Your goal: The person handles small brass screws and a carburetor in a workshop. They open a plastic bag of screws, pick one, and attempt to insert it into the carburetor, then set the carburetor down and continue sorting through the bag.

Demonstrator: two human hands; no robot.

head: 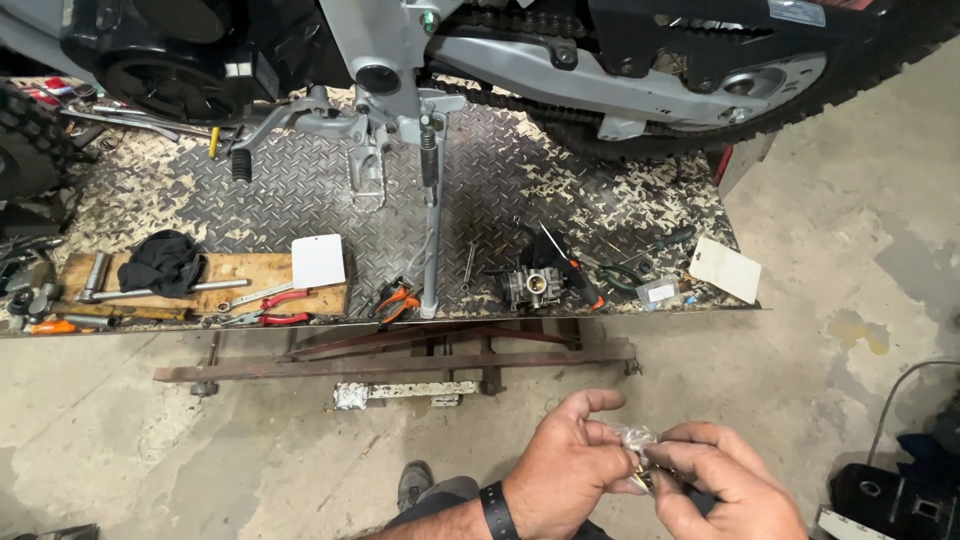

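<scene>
My left hand (566, 462) and my right hand (722, 478) meet low in the frame, both pinching a small clear plastic bag (636, 437) with a little brass part (640, 470) just below it between the fingertips. A black watch sits on my left wrist. Up on the metal lift platform (300, 180), a carburetor (532, 286) lies near the front edge, well away from both hands.
A motorcycle (600, 70) stands on the platform on its side stand (430, 230). Red-handled pliers (280, 305), orange pliers (396, 300), a ratchet wrench (150, 290) and a black rag (165, 262) lie on a wooden board (250, 268). White cards (318, 260) (726, 268) rest there too. A black case (900, 500) sits at right.
</scene>
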